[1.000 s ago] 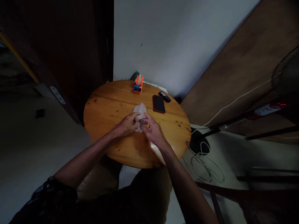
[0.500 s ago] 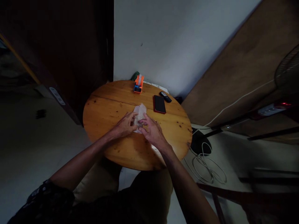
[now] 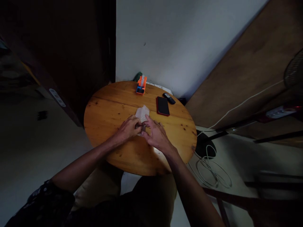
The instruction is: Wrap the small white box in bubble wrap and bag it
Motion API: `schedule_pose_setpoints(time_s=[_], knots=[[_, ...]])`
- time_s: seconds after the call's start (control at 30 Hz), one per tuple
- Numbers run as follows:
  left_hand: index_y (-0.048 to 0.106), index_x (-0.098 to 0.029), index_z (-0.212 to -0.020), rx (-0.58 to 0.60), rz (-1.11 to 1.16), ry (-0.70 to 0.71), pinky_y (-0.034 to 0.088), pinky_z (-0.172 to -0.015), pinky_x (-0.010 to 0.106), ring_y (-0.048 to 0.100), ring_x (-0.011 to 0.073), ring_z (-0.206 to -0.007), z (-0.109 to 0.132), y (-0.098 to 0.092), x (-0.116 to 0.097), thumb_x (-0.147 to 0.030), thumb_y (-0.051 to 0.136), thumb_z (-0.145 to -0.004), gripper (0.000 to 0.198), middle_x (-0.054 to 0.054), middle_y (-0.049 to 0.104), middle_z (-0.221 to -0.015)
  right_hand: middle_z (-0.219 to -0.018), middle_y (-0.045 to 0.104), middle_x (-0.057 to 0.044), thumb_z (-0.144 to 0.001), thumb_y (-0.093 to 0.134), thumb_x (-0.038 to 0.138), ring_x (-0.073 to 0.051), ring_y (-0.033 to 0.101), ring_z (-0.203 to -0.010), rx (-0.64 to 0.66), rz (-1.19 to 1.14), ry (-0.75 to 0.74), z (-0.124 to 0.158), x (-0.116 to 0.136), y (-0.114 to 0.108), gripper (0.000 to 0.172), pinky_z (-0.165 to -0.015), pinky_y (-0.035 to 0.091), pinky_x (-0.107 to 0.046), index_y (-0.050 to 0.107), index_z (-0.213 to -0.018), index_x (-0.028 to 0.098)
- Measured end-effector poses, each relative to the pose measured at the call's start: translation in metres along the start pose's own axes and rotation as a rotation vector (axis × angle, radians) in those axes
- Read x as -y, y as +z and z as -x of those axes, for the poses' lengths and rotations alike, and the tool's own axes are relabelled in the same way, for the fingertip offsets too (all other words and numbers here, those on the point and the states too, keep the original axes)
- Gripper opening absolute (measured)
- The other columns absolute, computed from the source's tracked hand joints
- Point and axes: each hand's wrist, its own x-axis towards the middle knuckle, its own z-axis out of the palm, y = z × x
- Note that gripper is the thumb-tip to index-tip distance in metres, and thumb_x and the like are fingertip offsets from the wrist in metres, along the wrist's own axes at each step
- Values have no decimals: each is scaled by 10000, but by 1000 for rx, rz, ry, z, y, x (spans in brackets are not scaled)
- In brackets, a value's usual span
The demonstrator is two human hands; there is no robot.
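A crumpled, whitish see-through sheet that looks like bubble wrap [image 3: 142, 112] lies near the middle of the round wooden table [image 3: 104, 116]. From the left, my left hand [image 3: 129, 127] closes its curled fingers on the wrap's near part. My right hand [image 3: 155, 131] is on the other side, its fingers bent and its thumb low, gripping the wrap's right edge. The fingertips of both hands nearly meet over the sheet and cover its lower half. Whether anything lies inside the wrap, I cannot tell.
An orange and blue tape dispenser [image 3: 141, 85] stands at the table's far edge. To the right lie a black phone in a red case [image 3: 163, 106] and a small dark handset [image 3: 169, 98]. A coiled white cable [image 3: 210, 170] rests on the floor, near a fan [image 3: 293, 71].
My left hand has moved right and its fingers have closed onto the wrap. My right hand stays almost in place. The view has shifted slightly.
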Motion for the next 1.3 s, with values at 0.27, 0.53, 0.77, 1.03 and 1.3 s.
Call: schedule_pose_setpoints(time_s=[0.27,0.53,0.77,1.03,1.3], knots=[[704,-179,-856,33,-130,42,514,-824,310,624,191,-880,-3,0,-3,-144,614,-807,108,47,637,-909,-1085,755,-70,-863,484,148,-213,681,-970,-166,-256,9,-15,-40,7,513,-852,535,-369,550,-1367,213],[727,-217,-1118,89,-227,228,485,-1026,395,611,250,-1107,-5,-1,-3,-129,550,-806,370,74,693,-1174,-1108,755,-96,-817,487,105,-250,673,-1035,-109,-199,-13,-27,-52,21,535,-983,503,-461,598,-1333,190],[743,-195,-1120,57,-162,184,503,-981,389,616,264,-1063,-3,5,1,-152,549,-813,366,90,729,-1091,-935,724,-76,-761,681,318,-186,665,-714,-242,-605,480,-38,-71,15,460,-492,513,-262,614,-1187,159],[736,-222,-1118,51,-137,174,501,-982,394,612,257,-1050,-2,5,0,-148,538,-808,375,73,721,-1087,-526,572,46,-589,863,304,-99,463,-404,-143,-817,628,-78,-51,16,355,-323,315,-216,662,-841,153],[706,-192,-1149,73,-85,122,484,-1020,409,600,261,-1108,-3,6,0,-135,561,-788,394,78,714,-1165,-682,700,9,-514,793,236,-133,608,-608,-139,-1061,573,-89,-43,18,291,-601,487,-261,675,-771,166]])
